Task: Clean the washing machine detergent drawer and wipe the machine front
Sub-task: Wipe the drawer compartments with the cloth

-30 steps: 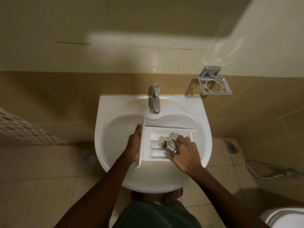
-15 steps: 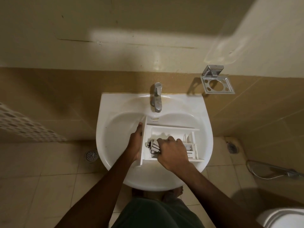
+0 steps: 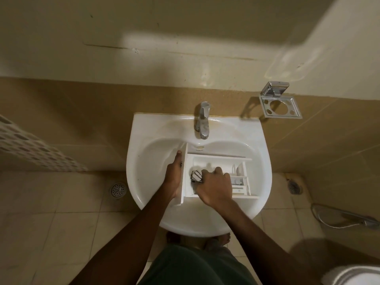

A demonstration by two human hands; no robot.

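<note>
Bathroom sink (image 3: 144, 130) holds white drawer (image 3: 218, 161); left hand (image 3: 173, 177) grips drawer's front panel, right hand (image 3: 213, 186) curled round patterned cloth (image 3: 197, 176) inside drawer.

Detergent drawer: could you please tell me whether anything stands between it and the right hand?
Nothing visible does: the right hand holds a black-and-white cleaning item inside the detergent drawer, and the left hand holds its front.

The white detergent drawer (image 3: 218, 161) lies compartments-up in the sink (image 3: 144, 128), front panel leftward, with a black-and-white cloth (image 3: 196, 175) in its left compartment.
</note>
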